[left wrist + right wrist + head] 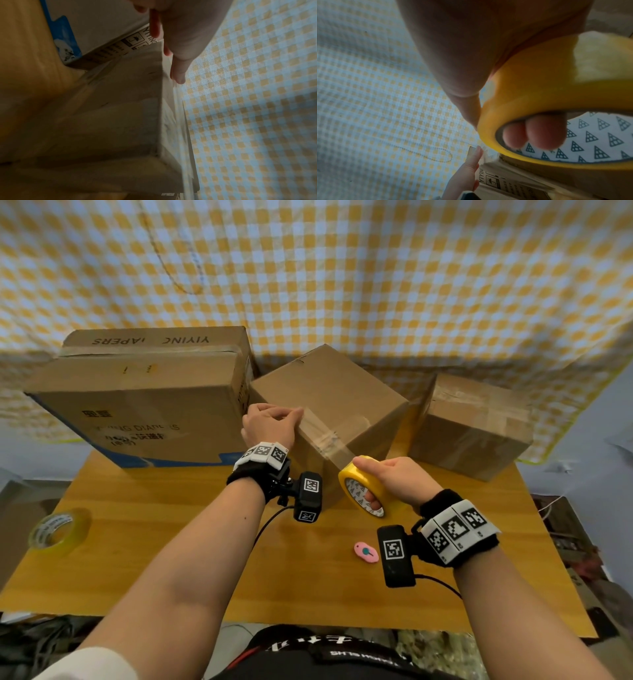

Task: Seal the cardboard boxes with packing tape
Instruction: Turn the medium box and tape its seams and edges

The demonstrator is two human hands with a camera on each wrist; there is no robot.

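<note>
A: What stands on the tabletop (178, 559), biggest first?

B: Take the middle box (329, 405) as the landmark; left of it and touching it is the large printed box (137, 405), its flaps closed under old tape; right of it, just apart, stands the small box (469, 426), shut and crossed with tape; what any of the three holds cannot be seen.

A: And the middle box itself?

B: Closed, turned corner-on toward the person; a clear tape strip (329, 433) runs over its near top edge and down its front.

A: The hands?

B: The left hand (270, 422) rests on the box's near-left top edge, fingers bent, thumb tip pressed on the strip's end; the right hand (394, 481) holds the yellow tape roll (363, 491) just in front of the box's near corner, its grip closed through the core, thumb over the rim.

A: Smaller things?

B: A second tape roll (58, 532) lies far left of the box near the tabletop's edge; a pink cutter (365, 552) lies in front of it, below the held roll.
</note>
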